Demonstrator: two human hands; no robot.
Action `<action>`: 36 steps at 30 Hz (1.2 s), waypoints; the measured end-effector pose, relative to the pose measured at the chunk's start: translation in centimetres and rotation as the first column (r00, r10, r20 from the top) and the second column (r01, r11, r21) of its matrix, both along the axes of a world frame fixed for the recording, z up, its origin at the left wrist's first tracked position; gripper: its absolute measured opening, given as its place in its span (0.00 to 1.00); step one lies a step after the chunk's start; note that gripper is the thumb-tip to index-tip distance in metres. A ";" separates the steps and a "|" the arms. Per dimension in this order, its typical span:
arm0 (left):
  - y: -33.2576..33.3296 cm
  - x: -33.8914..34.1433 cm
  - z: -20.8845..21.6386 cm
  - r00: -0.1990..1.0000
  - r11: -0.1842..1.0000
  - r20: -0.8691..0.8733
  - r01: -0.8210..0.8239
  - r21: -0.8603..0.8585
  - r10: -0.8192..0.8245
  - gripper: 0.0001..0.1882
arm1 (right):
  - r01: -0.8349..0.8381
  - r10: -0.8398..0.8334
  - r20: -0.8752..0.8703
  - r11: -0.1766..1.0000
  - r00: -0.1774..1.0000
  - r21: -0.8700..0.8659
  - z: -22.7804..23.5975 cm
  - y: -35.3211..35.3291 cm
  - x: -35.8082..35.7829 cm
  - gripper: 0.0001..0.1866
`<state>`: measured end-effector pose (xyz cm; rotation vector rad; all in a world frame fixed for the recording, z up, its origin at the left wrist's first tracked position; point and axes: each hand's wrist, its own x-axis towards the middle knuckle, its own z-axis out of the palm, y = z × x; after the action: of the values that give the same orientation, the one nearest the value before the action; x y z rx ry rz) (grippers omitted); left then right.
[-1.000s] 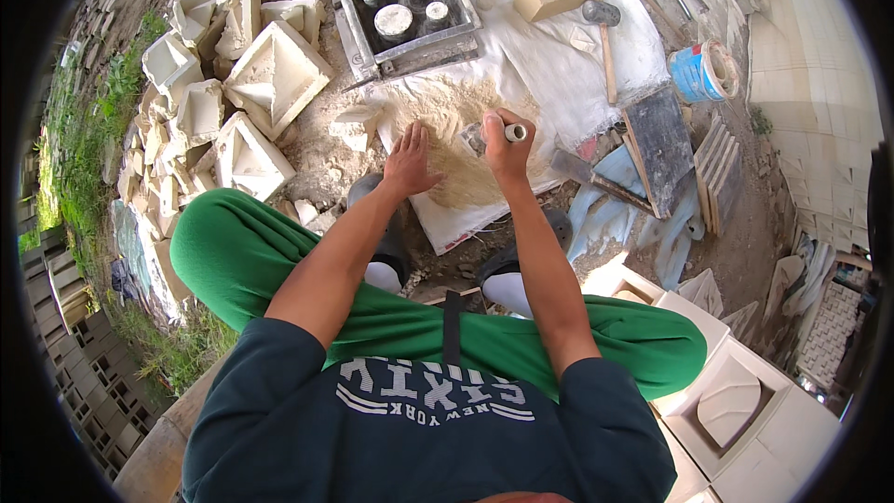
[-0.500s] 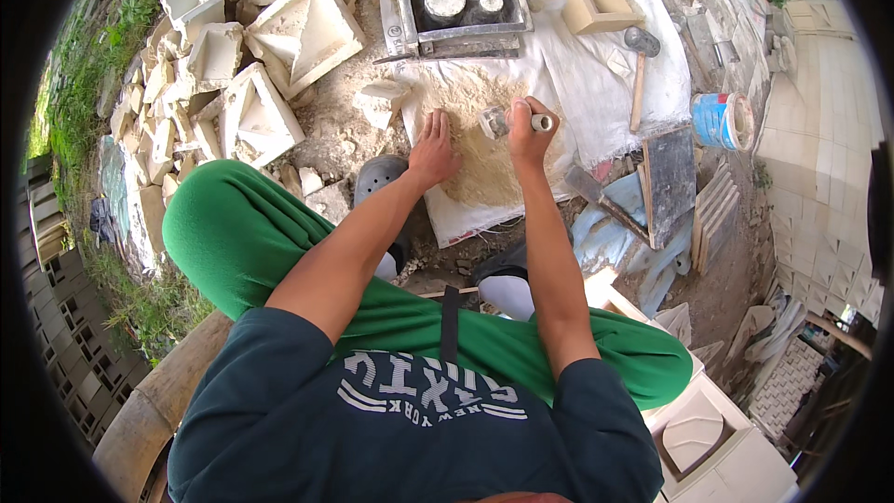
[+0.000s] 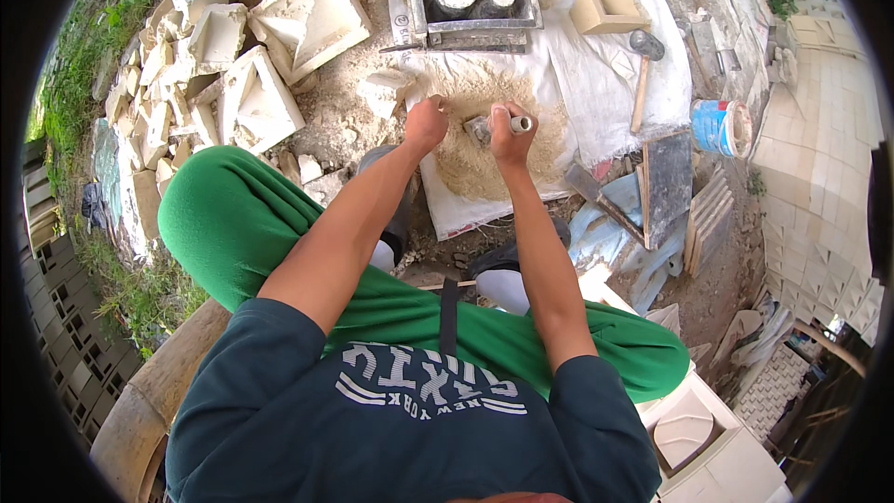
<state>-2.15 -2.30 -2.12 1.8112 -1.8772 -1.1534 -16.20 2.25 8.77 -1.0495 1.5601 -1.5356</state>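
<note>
My right hand (image 3: 510, 135) is wrapped round the handle of a short hammer-like tool (image 3: 478, 130) with a dusty grey head and a pale, pipe-like handle end. Its head is low over pale crumbly powder (image 3: 475, 172) spread on a white woven sheet (image 3: 456, 216). At the powder's left edge, my left hand (image 3: 426, 123) has its fingers curled closed; whatever they may hold is hidden. A broken pale chunk (image 3: 385, 91) lies just beyond that hand.
Beyond the powder stands a dark square mould (image 3: 475, 23) with round pegs. Broken pale castings (image 3: 312, 23) pile up at the left. To the right are a mallet (image 3: 641, 74), a blue bucket (image 3: 717, 127), a hatchet-like tool (image 3: 605, 200) and dark boards (image 3: 668, 188).
My left hand has gone from lying flat on the powder to curled closed, slightly farther left. My right hand and its tool have shifted a little left and nearer me.
</note>
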 end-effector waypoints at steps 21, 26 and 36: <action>0.3 1.6 -0.9 0.991 0.977 0.040 0.122 0.177 -0.131 0.12 | 0.073 -0.083 0.199 0.996 0.976 0.056 0.2 1.5 0.1 0.18; 0.7 0.4 -1.0 0.976 0.977 0.134 0.152 0.149 -0.172 0.13 | 0.312 -0.279 0.334 0.949 0.901 -0.049 2.4 4.1 -4.9 0.18; 0.7 -0.9 -1.0 0.950 0.963 0.164 0.252 0.095 -0.265 0.10 | 0.750 -0.715 0.307 0.662 0.628 0.007 3.1 12.0 -12.7 0.17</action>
<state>-3.06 -1.63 -3.09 1.7962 -2.2570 -1.1939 -28.91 14.27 11.86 -0.1627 1.7986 -2.2316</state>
